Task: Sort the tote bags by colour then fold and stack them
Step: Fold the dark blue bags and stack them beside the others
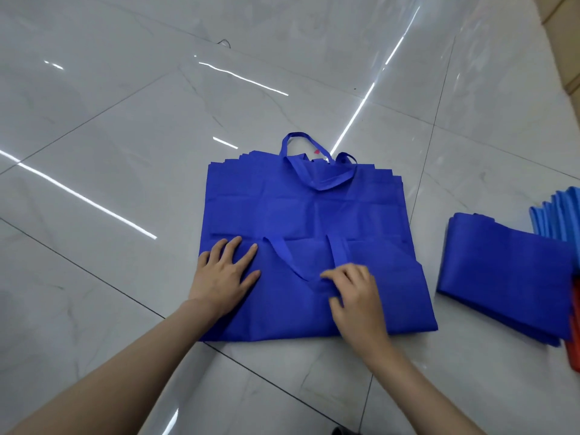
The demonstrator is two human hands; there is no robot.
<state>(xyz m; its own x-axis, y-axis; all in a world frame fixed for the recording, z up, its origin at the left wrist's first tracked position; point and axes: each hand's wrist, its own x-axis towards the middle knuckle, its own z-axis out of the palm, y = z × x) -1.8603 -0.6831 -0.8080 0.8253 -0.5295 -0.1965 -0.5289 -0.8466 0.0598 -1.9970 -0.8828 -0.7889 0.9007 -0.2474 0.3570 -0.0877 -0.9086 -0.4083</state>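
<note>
A pile of several royal-blue tote bags [301, 208] lies flat on the floor, handles at the far edge. On top of it, nearer to me, lies another royal-blue bag [298, 309] with its handle [284, 257] turned onto its face. My left hand [224, 274] presses flat on this bag's left part, fingers spread. My right hand [354, 293] has curled fingers and pinches the handle's loop. To the right sits a stack of folded royal-blue bags [505, 274].
Glossy white floor tiles [125, 136] surround the pile. Light-blue folded bags [558, 215] lie at the right edge behind the folded stack. An orange-red bag edge [576, 334] shows at the far right. A beige box [565, 42] stands at the upper right corner.
</note>
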